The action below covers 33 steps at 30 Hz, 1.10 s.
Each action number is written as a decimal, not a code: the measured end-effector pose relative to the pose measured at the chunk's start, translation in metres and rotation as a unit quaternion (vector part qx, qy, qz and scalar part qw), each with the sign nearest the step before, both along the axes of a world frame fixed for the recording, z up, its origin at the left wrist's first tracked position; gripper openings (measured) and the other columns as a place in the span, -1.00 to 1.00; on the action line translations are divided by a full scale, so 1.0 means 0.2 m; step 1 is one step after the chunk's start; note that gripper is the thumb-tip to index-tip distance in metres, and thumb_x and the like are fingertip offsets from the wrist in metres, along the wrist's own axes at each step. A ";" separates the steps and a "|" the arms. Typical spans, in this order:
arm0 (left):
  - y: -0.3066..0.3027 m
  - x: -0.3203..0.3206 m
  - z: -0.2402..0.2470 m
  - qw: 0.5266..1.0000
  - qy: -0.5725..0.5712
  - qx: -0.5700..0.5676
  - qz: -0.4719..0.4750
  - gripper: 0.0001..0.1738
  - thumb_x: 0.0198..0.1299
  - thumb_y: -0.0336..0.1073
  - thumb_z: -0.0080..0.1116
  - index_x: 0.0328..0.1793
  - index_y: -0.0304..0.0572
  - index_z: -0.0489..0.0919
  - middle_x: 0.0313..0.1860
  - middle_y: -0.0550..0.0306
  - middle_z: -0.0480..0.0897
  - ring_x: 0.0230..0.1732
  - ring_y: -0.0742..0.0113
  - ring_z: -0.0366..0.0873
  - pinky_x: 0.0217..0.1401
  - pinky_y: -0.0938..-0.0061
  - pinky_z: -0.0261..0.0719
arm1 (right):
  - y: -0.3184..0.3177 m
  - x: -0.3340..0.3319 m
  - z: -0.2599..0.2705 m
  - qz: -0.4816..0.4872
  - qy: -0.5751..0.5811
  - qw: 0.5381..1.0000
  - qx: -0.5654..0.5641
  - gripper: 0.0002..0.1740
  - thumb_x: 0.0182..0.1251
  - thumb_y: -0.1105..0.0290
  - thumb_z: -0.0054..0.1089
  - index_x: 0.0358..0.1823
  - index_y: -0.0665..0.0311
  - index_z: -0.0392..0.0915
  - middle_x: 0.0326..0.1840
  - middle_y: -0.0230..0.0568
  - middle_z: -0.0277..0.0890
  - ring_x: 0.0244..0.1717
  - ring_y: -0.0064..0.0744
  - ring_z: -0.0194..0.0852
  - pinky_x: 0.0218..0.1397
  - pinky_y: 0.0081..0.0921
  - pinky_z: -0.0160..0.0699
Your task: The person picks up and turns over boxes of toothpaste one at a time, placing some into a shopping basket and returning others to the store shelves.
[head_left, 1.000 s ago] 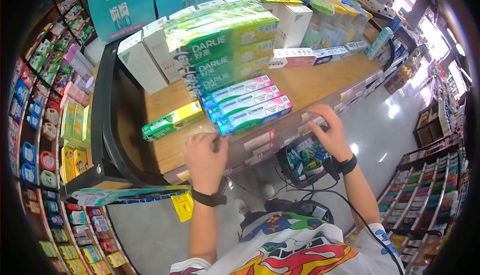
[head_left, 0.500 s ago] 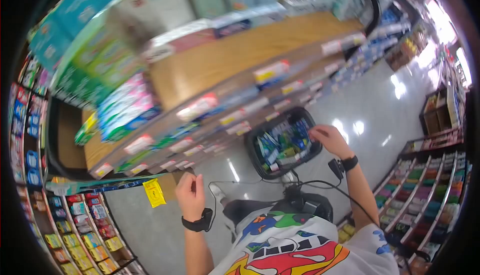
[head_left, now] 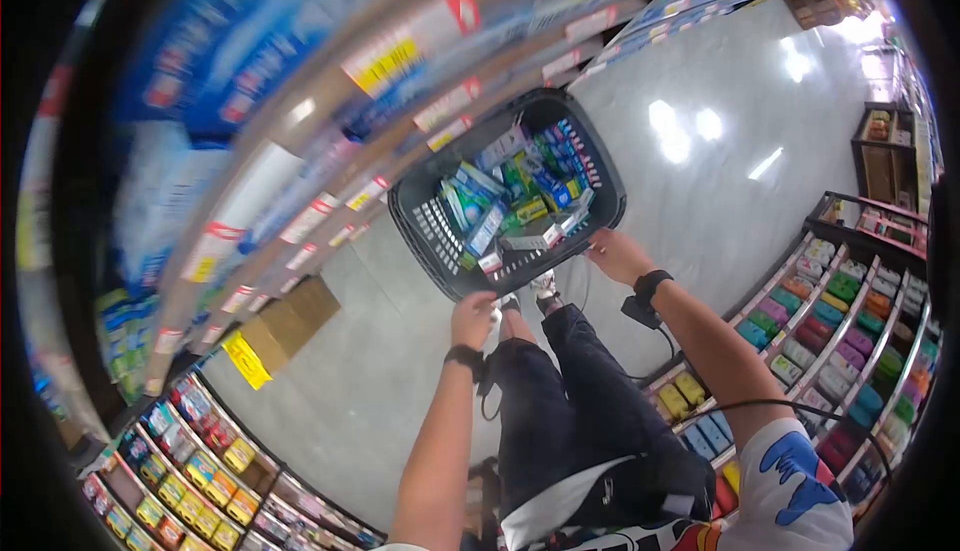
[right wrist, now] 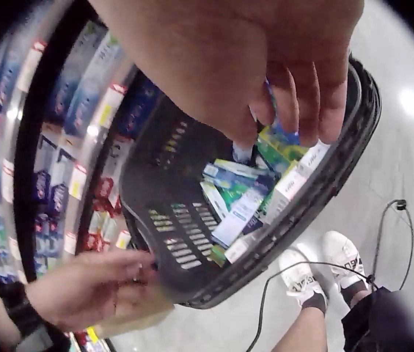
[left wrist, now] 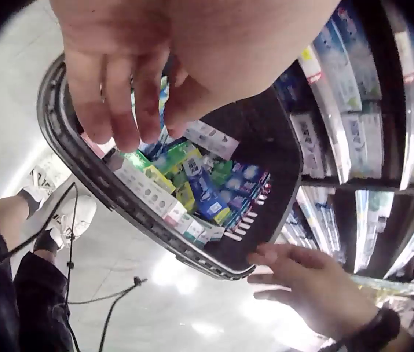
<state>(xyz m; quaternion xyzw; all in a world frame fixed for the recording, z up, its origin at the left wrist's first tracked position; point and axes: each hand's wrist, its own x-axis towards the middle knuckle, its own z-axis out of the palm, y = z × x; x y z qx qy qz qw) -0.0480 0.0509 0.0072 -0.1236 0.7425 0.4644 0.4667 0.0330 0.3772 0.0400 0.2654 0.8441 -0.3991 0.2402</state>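
Observation:
A black basket [head_left: 412,249] stands on the floor beside the shelves, filled with several small boxes [head_left: 485,229], mostly blue, green and white. My left hand [head_left: 472,323] is at its near left corner, fingers loosely bent. At the near right corner is my right hand [head_left: 618,256], fingers extended toward the rim. In the left wrist view, the left hand [left wrist: 192,51] hangs over the basket rim [left wrist: 130,209], with the right hand [left wrist: 306,286] by a corner. The right wrist view has the right hand [right wrist: 265,66] over the boxes. Whether either hand touches the rim, I cannot tell.
Stocked shelves [head_left: 300,166] run along the basket's far and left sides. A cardboard box [head_left: 300,319] with a yellow label sits on the floor at left. More racks [head_left: 830,321] stand at right. Cables hang near the legs, and two white shoes are beside the basket.
The view has swung down from the upper shelf to the basket. Both hands have moved from the shelf edge to the basket's near corners.

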 end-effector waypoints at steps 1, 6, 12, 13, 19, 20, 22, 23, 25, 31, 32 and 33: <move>0.05 0.03 -0.17 0.999 0.039 -0.002 -0.022 -0.80 0.33 -0.25 0.25 -0.09 -0.21 0.73 -0.28 0.07 0.76 -0.26 0.19 0.73 -0.20 0.32 0.65 | -0.03 0.00 -0.14 0.026 -0.002 0.999 0.020 -0.72 0.32 0.33 0.27 -0.02 0.32 0.62 -0.07 0.09 0.69 0.04 0.13 0.66 0.11 -0.07 0.61; 0.42 0.05 -0.45 0.950 0.214 -0.086 -0.209 -0.78 0.33 -0.31 0.10 -0.05 -0.21 0.70 -0.12 -0.26 0.72 -0.07 -0.26 0.68 0.00 -0.01 0.63 | -0.17 -0.05 -0.72 0.099 0.018 0.994 0.051 -0.65 0.30 0.32 0.27 0.07 0.28 0.57 0.09 0.04 0.63 0.13 0.12 0.62 0.15 -0.06 0.63; 0.59 0.14 -0.74 0.946 0.190 -0.085 -0.247 -0.77 0.33 -0.25 0.10 -0.08 -0.19 0.69 -0.13 -0.29 0.71 -0.05 -0.31 0.66 0.02 -0.07 0.61 | -0.26 -0.16 -1.04 0.228 -0.045 0.962 0.145 -0.54 0.24 0.32 0.28 0.16 0.32 0.52 0.06 -0.02 0.62 0.01 0.02 0.71 -0.05 -0.18 0.76; 0.57 0.13 -0.78 0.946 0.173 -0.058 -0.268 -0.75 0.33 -0.26 0.11 -0.02 -0.21 0.70 -0.09 -0.32 0.71 -0.05 -0.30 0.67 0.03 -0.04 0.62 | -0.27 -0.19 -1.07 0.247 -0.087 0.951 0.163 -0.52 0.19 0.37 0.26 0.15 0.37 0.53 0.10 0.02 0.60 0.00 0.03 0.73 -0.02 -0.22 0.77; 0.42 0.08 -0.73 0.972 0.175 -0.068 -0.142 -0.71 0.30 -0.29 0.15 0.06 -0.24 0.70 -0.04 -0.25 0.73 0.00 -0.22 0.70 0.06 0.10 0.64 | -0.26 -0.24 -0.96 0.183 -0.052 0.974 0.120 -0.64 -0.01 0.46 0.30 -0.11 0.38 0.70 -0.02 0.14 0.60 0.24 0.13 0.45 0.04 -0.21 0.74; 0.39 0.05 -0.68 0.976 0.169 -0.067 -0.124 -0.71 0.30 -0.30 0.16 0.06 -0.24 0.70 -0.05 -0.23 0.74 0.00 -0.21 0.70 0.06 0.12 0.64 | -0.23 -0.21 -0.95 0.180 -0.025 0.977 0.111 -0.65 -0.05 0.46 0.32 -0.15 0.37 0.72 -0.04 0.14 0.60 0.26 0.13 0.40 0.08 -0.19 0.72; 0.30 0.01 -0.60 0.977 0.154 -0.060 -0.135 -0.70 0.36 -0.30 0.11 0.10 -0.26 0.70 -0.06 -0.17 0.76 -0.02 -0.05 0.74 0.04 0.25 0.64 | -0.19 -0.18 -0.78 0.112 -0.022 0.992 0.054 -0.66 -0.13 0.43 0.41 -0.22 0.33 0.69 -0.05 0.17 0.60 0.25 0.26 0.36 0.32 -0.07 0.48; 0.24 0.02 -0.60 0.982 0.154 -0.044 -0.104 -0.68 0.39 -0.26 0.12 0.11 -0.30 0.68 -0.05 -0.15 0.77 -0.03 0.04 0.75 0.03 0.28 0.65 | -0.16 -0.14 -0.71 0.127 0.011 0.991 0.031 -0.61 -0.10 0.41 0.42 -0.15 0.34 0.65 -0.02 0.19 0.57 0.25 0.26 0.35 0.31 -0.06 0.49; 0.17 -0.01 -0.50 0.990 0.132 -0.020 -0.044 -0.63 0.44 -0.18 0.14 0.13 -0.37 0.66 -0.07 -0.06 0.78 -0.04 0.20 0.75 0.01 0.36 0.65 | -0.13 -0.06 -0.49 0.139 0.097 0.986 0.004 -0.43 -0.05 0.42 0.47 0.07 0.32 0.53 0.00 0.15 0.53 0.19 0.20 0.40 0.27 -0.09 0.50; 0.06 -0.20 0.47 0.942 -0.062 0.220 0.244 -0.59 0.48 -0.23 0.16 0.28 -0.42 0.53 0.14 -0.03 0.65 0.11 0.21 0.68 0.20 0.17 0.74 | -0.10 -0.12 0.77 0.067 0.246 0.960 -0.118 -0.35 0.02 0.64 0.41 0.23 0.27 0.49 0.15 -0.07 0.36 0.05 -0.16 0.46 0.09 -0.39 0.54; 0.04 -0.22 0.62 0.936 -0.056 0.250 0.243 -0.61 0.49 -0.27 0.14 0.29 -0.41 0.52 0.14 -0.03 0.66 0.12 0.20 0.68 0.22 0.14 0.74 | -0.09 -0.12 0.95 0.087 0.265 0.955 -0.100 -0.36 0.02 0.62 0.42 0.23 0.27 0.51 0.15 -0.07 0.36 0.05 -0.17 0.45 0.10 -0.39 0.54; 0.03 -0.25 0.81 0.942 -0.067 0.235 0.230 -0.61 0.50 -0.30 0.13 0.31 -0.42 0.51 0.17 -0.04 0.66 0.15 0.19 0.68 0.25 0.16 0.71 | -0.09 -0.12 1.10 0.091 0.275 0.951 -0.108 -0.37 0.03 0.61 0.43 0.22 0.27 0.51 0.15 -0.07 0.36 0.06 -0.16 0.46 0.12 -0.38 0.54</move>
